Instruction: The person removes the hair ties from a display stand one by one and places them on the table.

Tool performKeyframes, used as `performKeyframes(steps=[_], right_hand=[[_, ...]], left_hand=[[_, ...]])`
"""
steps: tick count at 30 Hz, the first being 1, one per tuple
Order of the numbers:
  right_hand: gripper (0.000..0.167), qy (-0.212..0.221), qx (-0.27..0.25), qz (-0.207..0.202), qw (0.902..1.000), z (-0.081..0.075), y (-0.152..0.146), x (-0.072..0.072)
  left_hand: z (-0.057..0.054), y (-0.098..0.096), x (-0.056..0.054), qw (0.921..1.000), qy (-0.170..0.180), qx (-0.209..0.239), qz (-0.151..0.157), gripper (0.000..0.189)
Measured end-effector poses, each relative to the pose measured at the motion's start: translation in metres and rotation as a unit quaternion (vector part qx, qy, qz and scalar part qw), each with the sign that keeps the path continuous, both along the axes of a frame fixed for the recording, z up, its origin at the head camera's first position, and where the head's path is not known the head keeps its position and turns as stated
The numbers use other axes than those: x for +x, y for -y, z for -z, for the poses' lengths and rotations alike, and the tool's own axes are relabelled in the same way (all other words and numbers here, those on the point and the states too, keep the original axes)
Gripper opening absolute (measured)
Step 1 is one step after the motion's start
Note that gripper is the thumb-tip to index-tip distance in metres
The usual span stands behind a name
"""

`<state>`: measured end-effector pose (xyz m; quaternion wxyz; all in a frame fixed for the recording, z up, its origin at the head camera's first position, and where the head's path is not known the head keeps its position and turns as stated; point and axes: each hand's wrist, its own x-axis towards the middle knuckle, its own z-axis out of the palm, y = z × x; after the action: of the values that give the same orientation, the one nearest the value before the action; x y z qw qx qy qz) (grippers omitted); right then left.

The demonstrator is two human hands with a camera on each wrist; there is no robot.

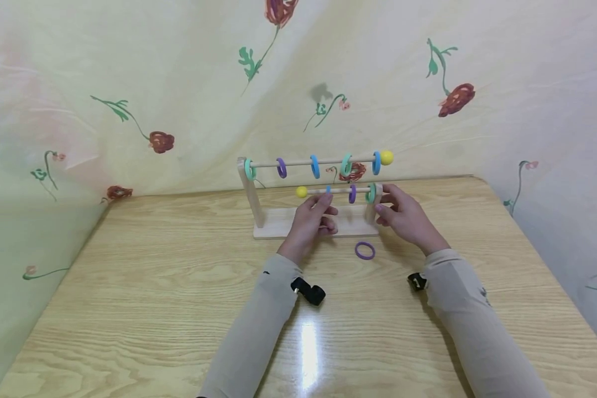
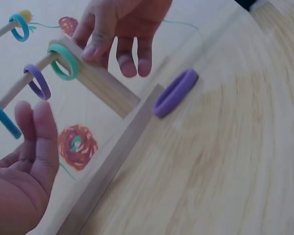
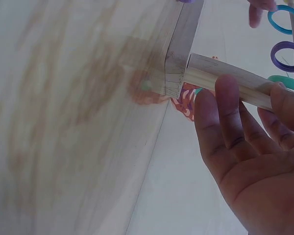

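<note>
A wooden stand [image 1: 273, 232] carries two rods with coloured rings. My left hand [image 1: 305, 221] is at the lower rod, its thumb and fingertips pinching a blue ring [image 2: 6, 120] there. Farther right on that rod hang a purple ring [image 2: 37, 82] and a green ring [image 2: 63, 62], the green one close to the post. With thumb and fingers on either side, my right hand [image 1: 405, 218] grips the short right post [image 3: 210, 68] near its top. Another purple ring [image 2: 175, 93] lies on the table in front of the base.
On the upper rod [image 1: 298, 164], above my left hand, hang several green, purple and blue rings. Yellow balls cap the upper rod's right end [image 1: 386, 158] and the lower rod's left end [image 1: 302, 192]. A flowered cloth [image 1: 194, 83] rises behind the wooden table [image 1: 154, 287].
</note>
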<state>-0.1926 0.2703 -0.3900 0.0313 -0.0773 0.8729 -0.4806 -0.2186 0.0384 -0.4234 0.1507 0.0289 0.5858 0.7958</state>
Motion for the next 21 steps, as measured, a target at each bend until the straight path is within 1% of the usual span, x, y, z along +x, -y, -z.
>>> performKeyframes(steps=[5, 10, 16, 21], right_hand=[[0.048, 0.002, 0.001, -0.001, 1.0, 0.001, 0.0, -0.001], [0.048, 0.004, -0.001, -0.002, 1.0, 0.0, 0.0, -0.002], [0.048, 0.013, -0.001, 0.0, 0.9999, -0.002, 0.0, -0.005], [0.049, 0.016, 0.001, -0.001, 0.9999, -0.004, -0.001, -0.006]], left_hand=[[-0.002, -0.002, 0.0, 0.9981, 0.014, 0.054, -0.028, 0.057], [-0.004, -0.002, -0.001, 0.9952, 0.026, 0.087, -0.036, 0.047], [-0.009, -0.002, -0.002, 0.9928, 0.038, 0.109, -0.033, 0.025], [-0.013, -0.001, -0.001, 0.9914, 0.036, 0.125, -0.019, 0.016]])
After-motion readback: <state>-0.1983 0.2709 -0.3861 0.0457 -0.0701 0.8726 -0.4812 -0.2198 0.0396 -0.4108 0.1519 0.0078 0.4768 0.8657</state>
